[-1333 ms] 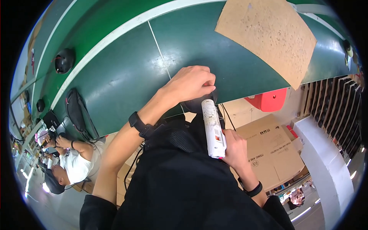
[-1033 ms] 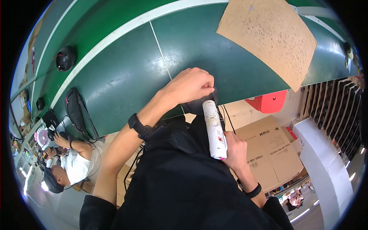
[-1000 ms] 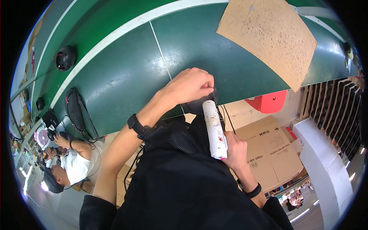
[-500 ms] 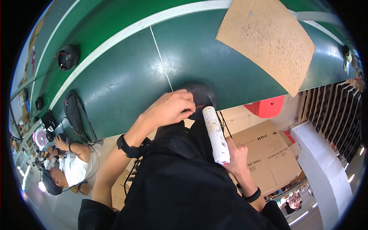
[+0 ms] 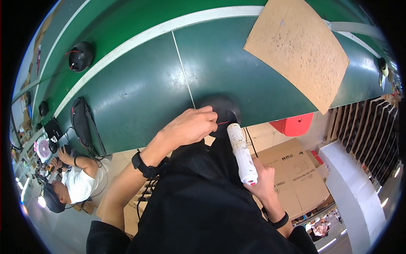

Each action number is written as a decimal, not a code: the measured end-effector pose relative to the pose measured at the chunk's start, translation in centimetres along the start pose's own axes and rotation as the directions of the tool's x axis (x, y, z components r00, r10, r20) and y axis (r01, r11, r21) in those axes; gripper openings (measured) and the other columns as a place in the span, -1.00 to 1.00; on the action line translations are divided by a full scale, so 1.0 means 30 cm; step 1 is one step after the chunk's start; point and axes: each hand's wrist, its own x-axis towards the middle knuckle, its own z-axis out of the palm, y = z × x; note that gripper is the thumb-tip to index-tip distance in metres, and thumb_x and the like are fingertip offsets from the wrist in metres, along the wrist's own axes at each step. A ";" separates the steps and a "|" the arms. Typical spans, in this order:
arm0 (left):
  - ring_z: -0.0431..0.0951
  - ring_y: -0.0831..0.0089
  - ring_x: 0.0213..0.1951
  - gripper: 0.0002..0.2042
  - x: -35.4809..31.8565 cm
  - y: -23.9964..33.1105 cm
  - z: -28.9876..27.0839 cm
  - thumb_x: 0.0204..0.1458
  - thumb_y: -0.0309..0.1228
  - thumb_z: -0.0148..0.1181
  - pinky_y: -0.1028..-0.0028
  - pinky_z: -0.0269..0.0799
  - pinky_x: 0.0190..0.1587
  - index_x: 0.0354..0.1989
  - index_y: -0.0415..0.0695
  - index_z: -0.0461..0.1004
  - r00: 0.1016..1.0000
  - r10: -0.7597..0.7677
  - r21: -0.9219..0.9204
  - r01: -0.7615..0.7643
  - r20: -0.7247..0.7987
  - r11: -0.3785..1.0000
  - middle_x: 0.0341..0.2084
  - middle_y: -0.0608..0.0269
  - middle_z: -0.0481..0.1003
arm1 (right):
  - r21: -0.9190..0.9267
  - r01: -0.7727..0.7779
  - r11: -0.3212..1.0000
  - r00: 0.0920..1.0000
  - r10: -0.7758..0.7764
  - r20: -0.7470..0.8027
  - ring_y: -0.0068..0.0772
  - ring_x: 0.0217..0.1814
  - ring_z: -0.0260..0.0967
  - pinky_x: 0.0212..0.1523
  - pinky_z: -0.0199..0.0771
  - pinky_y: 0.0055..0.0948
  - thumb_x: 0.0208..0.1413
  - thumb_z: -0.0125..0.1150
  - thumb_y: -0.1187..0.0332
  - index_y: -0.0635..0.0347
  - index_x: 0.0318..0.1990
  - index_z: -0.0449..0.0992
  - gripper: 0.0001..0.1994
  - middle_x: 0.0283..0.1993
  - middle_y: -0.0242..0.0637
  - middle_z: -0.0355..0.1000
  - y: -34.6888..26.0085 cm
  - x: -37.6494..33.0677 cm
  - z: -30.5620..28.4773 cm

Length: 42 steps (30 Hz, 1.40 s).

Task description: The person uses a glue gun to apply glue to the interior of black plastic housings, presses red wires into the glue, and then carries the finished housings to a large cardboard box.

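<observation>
In front of me at the table's near edge lies a round black domed part, partly covered by my hands and the tool. My left hand is closed at its left side, fingertips pinched around a thin red wire. My right hand grips a white gun-shaped tool with a ribbed, brown-stained nose. That nose rests at or just above the dome's near right side; I cannot tell whether they touch. The tool hides most of my right fingers.
On the green table lie a brown cardboard sheet and a black bag. Another black dome sits beyond the white rail. A red stool and a carton stand below right. A co-worker sits at left.
The whole view has shifted slightly. My right hand and the white tool have moved a little right and toward me. The left hand keeps its pinch beside the dome.
</observation>
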 end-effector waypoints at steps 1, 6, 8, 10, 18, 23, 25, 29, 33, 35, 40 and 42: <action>0.48 0.34 -0.18 -0.92 -0.002 -0.001 0.000 -0.02 -0.50 0.30 0.31 0.53 -0.22 -0.34 -0.18 0.62 1.000 0.003 -0.012 -0.003 -0.019 1.000 -0.39 0.31 0.47 | 0.013 -0.019 1.000 0.999 0.019 0.035 0.09 -0.42 0.50 -0.38 0.47 -0.14 -0.28 0.41 0.42 0.23 -0.27 0.48 -0.66 -0.47 -0.08 0.46 -0.008 -0.003 -0.010; 0.48 0.24 0.02 -0.64 -0.012 -0.013 -0.021 -0.03 -0.39 0.39 0.27 0.48 0.04 -0.03 -0.15 0.54 0.987 -0.083 -0.220 0.051 -0.140 0.974 -0.12 0.24 0.51 | 0.109 -0.013 0.994 0.994 0.002 0.107 0.17 -0.36 0.46 -0.32 0.46 -0.10 -0.32 0.37 0.47 0.26 -0.22 0.47 -0.62 -0.40 -0.02 0.44 -0.014 0.001 -0.043; 0.45 0.18 0.13 -0.47 -0.036 -0.020 -0.037 -0.06 -0.33 0.44 0.25 0.44 0.17 0.13 -0.13 0.48 0.972 -0.104 -0.322 0.030 -0.213 0.946 0.04 0.18 0.49 | 0.125 0.069 0.990 0.983 -0.089 0.163 0.08 -0.23 0.52 -0.27 0.53 -0.12 -0.19 0.48 0.33 0.27 -0.19 0.46 -0.60 -0.26 -0.01 0.49 -0.019 0.011 -0.068; 0.29 0.06 0.32 -0.10 -0.079 -0.032 -0.045 -0.20 -0.24 0.55 0.18 0.23 0.38 0.38 -0.10 0.22 0.968 -0.219 -0.344 0.166 -0.122 0.924 0.32 0.05 0.27 | 0.129 0.114 0.985 0.976 -0.136 0.170 0.08 -0.22 0.51 -0.27 0.53 -0.11 -0.18 0.47 0.34 0.26 -0.19 0.46 -0.61 -0.24 -0.01 0.48 -0.026 0.021 -0.071; 0.10 0.03 0.45 0.14 -0.079 -0.120 0.047 -0.36 -0.31 0.62 0.10 0.14 0.44 0.50 -0.04 0.02 0.990 -0.094 -0.061 0.088 -0.108 0.994 0.47 0.03 0.04 | 0.028 0.051 0.998 0.981 -0.055 0.188 0.17 -0.34 0.50 -0.30 0.50 -0.15 -0.19 0.39 0.51 0.35 -0.12 0.53 -0.62 -0.38 0.01 0.50 -0.097 0.073 -0.082; 0.26 0.01 0.33 0.03 0.031 -0.089 0.074 -0.33 -0.28 0.60 0.10 0.31 0.28 0.43 -0.01 0.16 0.976 -0.019 0.058 0.032 -0.219 0.998 0.36 0.00 0.18 | 0.205 -0.213 0.955 0.938 0.141 0.316 -0.25 -0.32 0.64 -0.34 0.55 -0.31 -0.01 0.30 0.54 0.35 -0.01 0.52 -0.65 -0.27 -0.09 0.61 -0.048 -0.014 -0.218; 0.28 -0.05 0.29 0.04 0.071 -0.090 0.049 -0.33 -0.25 0.60 0.08 0.34 0.26 0.44 0.00 0.14 0.956 -0.087 0.044 0.103 -0.282 0.994 0.36 -0.04 0.15 | 0.514 -0.360 0.779 0.932 0.279 0.230 -0.50 -0.28 0.60 -0.38 0.54 -0.47 0.13 0.19 0.56 0.36 0.07 0.49 -0.67 -0.10 -0.21 0.61 -0.055 -0.043 -0.247; 0.26 -0.13 0.29 0.09 0.124 -0.122 -0.007 -0.32 -0.23 0.60 0.04 0.31 0.31 0.46 -0.07 0.05 0.815 -0.269 -0.091 0.260 -0.513 0.961 0.36 -0.14 0.11 | 0.802 -0.203 0.561 0.971 0.223 0.089 -0.37 -0.48 0.48 -0.57 0.41 -0.49 0.12 0.13 0.52 0.29 0.26 0.22 -0.49 0.09 -0.02 0.44 0.012 -0.051 -0.268; 0.15 -0.20 0.39 -0.06 0.006 -0.264 -0.156 -0.21 -0.37 0.45 0.06 0.16 0.42 0.43 -0.17 0.08 0.676 -0.369 -0.199 0.318 -0.638 0.927 0.36 -0.20 0.13 | 0.831 -0.147 0.537 0.958 0.288 -0.017 -0.43 -0.63 0.32 -0.64 0.30 -0.48 0.12 0.10 0.52 0.28 0.24 0.22 -0.51 0.04 -0.01 0.45 0.140 -0.039 -0.217; 0.15 -0.19 0.38 -0.17 -0.128 -0.407 -0.274 -0.20 -0.33 0.43 0.00 0.10 0.43 0.34 -0.22 0.23 0.441 -0.348 -0.120 0.466 -0.827 0.877 0.30 -0.18 0.26 | 0.848 -0.196 0.493 0.915 0.402 -0.023 -0.47 -0.72 0.18 -0.69 0.19 -0.47 0.14 0.07 0.53 0.28 0.21 0.23 -0.55 -0.03 -0.02 0.48 0.192 -0.047 -0.195; 0.16 -0.32 0.34 0.21 -0.668 -0.928 -0.551 -0.44 0.02 0.64 -0.15 0.26 0.29 0.42 -0.23 0.05 -0.029 -0.254 -0.137 0.897 -0.967 0.421 0.36 -0.35 0.10 | 0.847 -0.138 0.513 0.948 0.315 -0.036 -0.54 -0.76 0.15 -0.73 0.20 -0.47 0.23 0.15 0.45 0.30 0.18 0.26 -0.61 -0.18 -0.07 0.53 0.124 -0.013 -0.171; 0.24 -0.23 0.31 0.22 -0.689 -0.959 -0.649 -0.38 0.20 0.58 -0.06 0.37 0.23 0.40 -0.32 0.09 0.001 -0.603 -0.277 0.888 -0.798 0.367 0.34 -0.32 0.15 | 0.869 -0.126 0.478 0.967 0.256 -0.001 -0.58 -0.74 0.15 -0.73 0.17 -0.51 0.26 0.18 0.35 0.27 0.20 0.28 -0.58 0.06 0.01 0.47 0.025 -0.002 -0.185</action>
